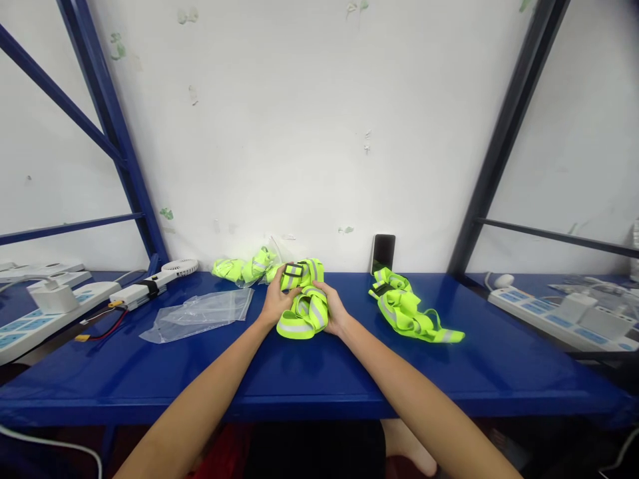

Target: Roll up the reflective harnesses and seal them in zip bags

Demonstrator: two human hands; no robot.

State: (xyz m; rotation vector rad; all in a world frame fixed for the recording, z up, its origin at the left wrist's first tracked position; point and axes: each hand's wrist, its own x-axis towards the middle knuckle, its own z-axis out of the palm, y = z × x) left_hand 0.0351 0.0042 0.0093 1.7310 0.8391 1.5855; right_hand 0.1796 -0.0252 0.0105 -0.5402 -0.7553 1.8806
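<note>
A bunched neon-yellow reflective strap (302,313) with grey stripes and a black buckle is held up over the middle of the table. My left hand (277,297) grips its left side just below the buckle. From the right, my right hand (333,308) closes around the other side, its fingers partly hidden behind the loops. A second reflective strap (412,309), also with a black buckle, lies loosely heaped on the table to the right. Behind my left hand, more neon-yellow straps (244,266) sit in clear plastic by the wall.
Flat clear plastic bags (200,316) lie left of my hands on the blue table (319,386). A phone (383,253) leans against the wall. At left are a small white fan (180,267), a battery pack with wires (134,293) and a power strip (64,313); another power strip (559,319) is at right.
</note>
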